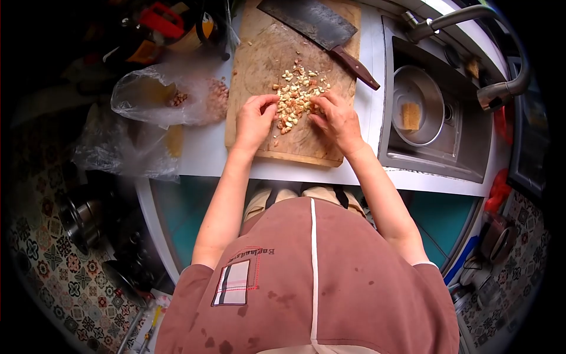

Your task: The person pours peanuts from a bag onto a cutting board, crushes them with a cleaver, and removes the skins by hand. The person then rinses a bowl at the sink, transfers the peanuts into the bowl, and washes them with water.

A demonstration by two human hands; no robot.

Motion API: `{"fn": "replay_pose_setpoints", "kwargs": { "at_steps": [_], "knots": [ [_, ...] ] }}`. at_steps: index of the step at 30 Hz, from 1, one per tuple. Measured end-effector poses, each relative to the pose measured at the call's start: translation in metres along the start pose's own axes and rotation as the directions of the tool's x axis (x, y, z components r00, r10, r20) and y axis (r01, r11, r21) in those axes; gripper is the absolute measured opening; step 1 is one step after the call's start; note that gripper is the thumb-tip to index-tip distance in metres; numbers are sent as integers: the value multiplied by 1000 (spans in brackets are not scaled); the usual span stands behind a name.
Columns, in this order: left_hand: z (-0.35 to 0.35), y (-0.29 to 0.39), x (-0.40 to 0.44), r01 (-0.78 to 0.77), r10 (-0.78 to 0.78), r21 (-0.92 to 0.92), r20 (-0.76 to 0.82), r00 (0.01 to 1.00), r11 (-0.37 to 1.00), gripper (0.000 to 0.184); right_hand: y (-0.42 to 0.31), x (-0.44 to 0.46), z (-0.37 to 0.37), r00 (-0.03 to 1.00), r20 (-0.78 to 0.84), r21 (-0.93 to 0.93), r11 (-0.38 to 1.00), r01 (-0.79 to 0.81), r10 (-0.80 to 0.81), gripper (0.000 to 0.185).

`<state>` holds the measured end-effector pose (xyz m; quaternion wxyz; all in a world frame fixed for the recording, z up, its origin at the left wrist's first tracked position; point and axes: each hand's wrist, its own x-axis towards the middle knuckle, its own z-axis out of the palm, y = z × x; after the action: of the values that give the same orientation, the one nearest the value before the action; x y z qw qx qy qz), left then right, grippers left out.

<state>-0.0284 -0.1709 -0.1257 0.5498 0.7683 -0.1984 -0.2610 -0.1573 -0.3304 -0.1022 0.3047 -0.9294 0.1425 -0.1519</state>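
Between the half-curled left hand (255,121) and half-curled right hand (338,122) lie chopped peanuts (292,106); I can't tell if either holds any.

Cutting board (250,71) brightly lit, upper left dim, hazy blur over plastic bag (138,94), fisheye bending, black rounded edges

Lower left of centre, dark lettering (252,255) on the brown garment (377,283) seems to read "Engla…"; the rest is unclear.
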Motion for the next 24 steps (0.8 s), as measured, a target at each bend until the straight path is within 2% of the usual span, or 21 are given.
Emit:
{"fn": "replay_pose_setpoints", "kwargs": {
  "at_steps": [4,5,8,14,15,17,18,19,21,23,24],
  "knots": [
    [8,23,-7,-170,150,315,88,985,934,20,4,-2,10,1000,-1,-31,999,-28,28,16],
    [13,24,-7,-207,182,337,104,978,918,20,5,-3,11,999,-6,-33,999,-39,39,15],
    [26,20,-5,-360,350,529,125,929,768,20,4,-4,9,997,-21,-10,997,-75,75,11],
    [36,11,3,-388,401,561,107,910,731,16,7,-5,7,995,-42,-11,996,-89,88,9],
    [34,11,5,-394,419,560,90,903,729,15,8,-5,7,993,-60,43,994,-102,104,10],
    [27,11,8,-177,170,334,51,984,926,10,9,-7,7,986,-91,152,981,-124,138,10],
    [22,13,9,-46,35,211,56,998,976,8,10,-8,7,985,-89,162,978,-130,145,10],
    [16,15,10,69,-68,-1,107,992,998,4,11,-8,6,985,-88,172,976,-135,151,10],
    [1,9,13,185,-151,-217,164,975,958,5,11,-8,4,983,-86,175,974,-145,162,9],
    [-8,8,13,276,-222,-353,186,957,894,5,9,-9,3,982,-83,164,974,-157,172,8],
    [-13,14,9,315,-263,-403,181,948,859,7,6,-9,4,968,-48,247,942,-227,246,7]
  ]
}}
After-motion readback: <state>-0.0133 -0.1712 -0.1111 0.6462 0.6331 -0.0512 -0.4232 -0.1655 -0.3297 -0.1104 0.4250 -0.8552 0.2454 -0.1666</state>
